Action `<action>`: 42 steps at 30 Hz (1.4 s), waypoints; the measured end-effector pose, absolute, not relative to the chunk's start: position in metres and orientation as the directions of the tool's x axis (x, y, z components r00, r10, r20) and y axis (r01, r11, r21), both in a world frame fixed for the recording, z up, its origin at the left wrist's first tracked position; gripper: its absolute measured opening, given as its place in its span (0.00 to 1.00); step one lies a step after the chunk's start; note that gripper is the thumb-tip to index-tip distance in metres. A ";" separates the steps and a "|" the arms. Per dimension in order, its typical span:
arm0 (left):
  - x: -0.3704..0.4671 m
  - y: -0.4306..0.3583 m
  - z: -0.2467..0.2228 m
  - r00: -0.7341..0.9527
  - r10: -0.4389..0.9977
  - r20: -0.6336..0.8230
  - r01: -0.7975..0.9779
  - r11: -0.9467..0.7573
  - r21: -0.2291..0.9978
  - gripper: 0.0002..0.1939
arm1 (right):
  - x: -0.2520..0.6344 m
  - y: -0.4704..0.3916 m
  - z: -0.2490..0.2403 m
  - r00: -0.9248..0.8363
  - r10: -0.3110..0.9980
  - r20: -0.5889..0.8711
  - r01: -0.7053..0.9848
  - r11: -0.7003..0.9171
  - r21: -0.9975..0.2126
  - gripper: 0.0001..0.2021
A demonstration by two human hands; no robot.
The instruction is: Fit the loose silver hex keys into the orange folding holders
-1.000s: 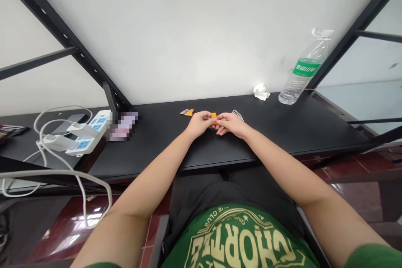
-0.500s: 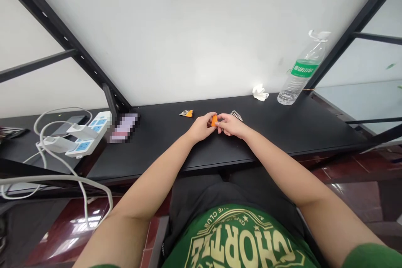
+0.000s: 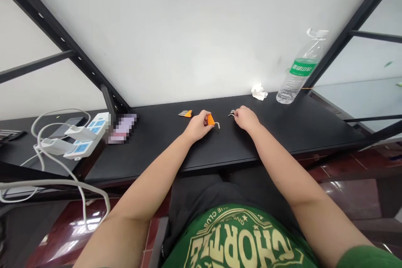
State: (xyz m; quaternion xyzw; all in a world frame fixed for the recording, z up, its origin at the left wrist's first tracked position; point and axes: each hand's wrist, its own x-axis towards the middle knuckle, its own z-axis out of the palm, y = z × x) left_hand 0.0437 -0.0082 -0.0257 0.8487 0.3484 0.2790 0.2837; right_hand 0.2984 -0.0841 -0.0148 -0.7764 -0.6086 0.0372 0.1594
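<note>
My left hand [image 3: 197,126] is closed around an orange hex key holder [image 3: 210,120], a little above the black tabletop. A single L-shaped hex key [image 3: 218,125] sticks out of its right side. To the right, my right hand [image 3: 247,118] has its fingers pinched at a few loose silver hex keys [image 3: 232,113] lying on the table. The fingers hide part of these keys, so how many are gripped does not show. Left of my left hand lies another orange holder [image 3: 188,113] filled with several metal keys.
A clear bottle with a green label [image 3: 302,67] and a crumpled white tissue [image 3: 259,91] stand by the wall. At the left are a blurred phone [image 3: 123,127], a white power strip [image 3: 89,134] with cables, and black shelf posts framing the black table [image 3: 150,146].
My right hand has let go of the orange holder and moved right to the loose hex keys. A hex key now shows in the holder, which stays in my left hand.
</note>
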 end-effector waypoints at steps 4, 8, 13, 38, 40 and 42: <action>0.044 -0.007 -0.026 0.588 0.760 0.278 0.416 -0.578 0.702 0.25 | 0.289 -0.087 -0.012 0.263 0.962 0.076 0.935 -0.235 -0.265 0.04; 0.043 -0.008 -0.026 0.600 0.755 0.263 0.400 -0.568 0.719 0.25 | 0.287 -0.089 -0.012 0.245 0.962 0.123 0.885 -0.170 -0.434 0.02; 0.043 -0.010 -0.025 0.601 0.747 0.286 0.383 -0.583 0.717 0.25 | 0.275 -0.087 -0.014 0.186 0.966 0.182 0.274 0.126 -0.953 0.15; 0.045 -0.015 -0.021 0.598 0.725 0.343 0.360 -0.625 0.693 0.24 | 0.242 -0.084 -0.016 0.268 0.960 0.079 -0.149 0.122 -0.981 0.11; 0.046 -0.016 -0.021 0.593 0.728 0.343 0.376 -0.627 0.683 0.24 | 0.241 -0.085 -0.016 0.274 0.959 0.074 -0.151 0.119 -0.981 0.11; 0.046 -0.016 -0.021 0.596 0.730 0.335 0.392 -0.629 0.671 0.24 | 0.241 -0.085 -0.016 0.273 0.959 0.073 -0.148 0.117 -0.982 0.12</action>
